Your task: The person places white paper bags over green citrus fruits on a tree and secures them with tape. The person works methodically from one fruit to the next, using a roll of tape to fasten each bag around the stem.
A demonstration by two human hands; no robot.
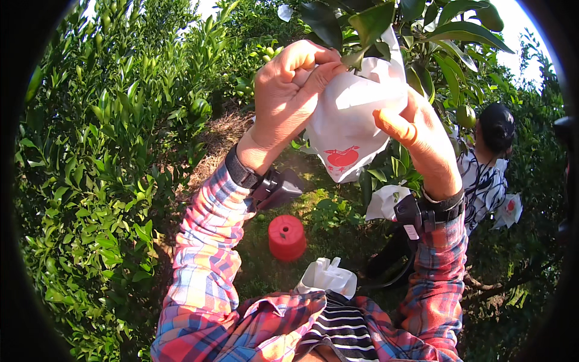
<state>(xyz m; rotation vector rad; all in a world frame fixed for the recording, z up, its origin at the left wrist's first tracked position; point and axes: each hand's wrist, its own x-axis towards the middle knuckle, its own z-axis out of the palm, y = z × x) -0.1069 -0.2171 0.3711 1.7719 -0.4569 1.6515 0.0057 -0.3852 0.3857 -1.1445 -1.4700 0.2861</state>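
A white fruit bag [350, 120] with a red fruit print hangs among the leaves of a fruit tree [445, 40], its pointed corner downward. At its upper left rim, my left hand [291, 83] pinches the edge between thumb and fingertips, close beneath a leaf. My right hand [423, 129] grips the bag's right side, thumb in front and fingers behind it. That thumb seems to wear an orange covering. Folds of the bag stand up at the top right. Whatever is inside cannot be seen.
Green fruit [465, 116] hangs near a person [484, 181] at the right. Other white bags hang at a lower branch [386, 201] and beside that person [509, 210]. A red plastic bucket [287, 240] stands upside down below. White bags [328, 278] bunch at my waist. Dense foliage [99, 181] fills the left.
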